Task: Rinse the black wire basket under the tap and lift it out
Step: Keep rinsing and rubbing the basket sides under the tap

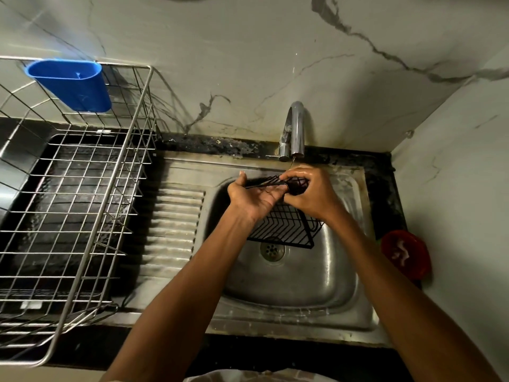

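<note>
While tilted, black wire basket (286, 227).

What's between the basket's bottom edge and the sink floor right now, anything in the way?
Head view: nothing solid. The black wire basket hangs tilted over the sink, and only the drain shows below its lower edge.

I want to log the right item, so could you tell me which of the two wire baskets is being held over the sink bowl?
The small black wire basket, gripped by the left hand and right hand. The large silver dish rack sits untouched beside the sink.
</note>
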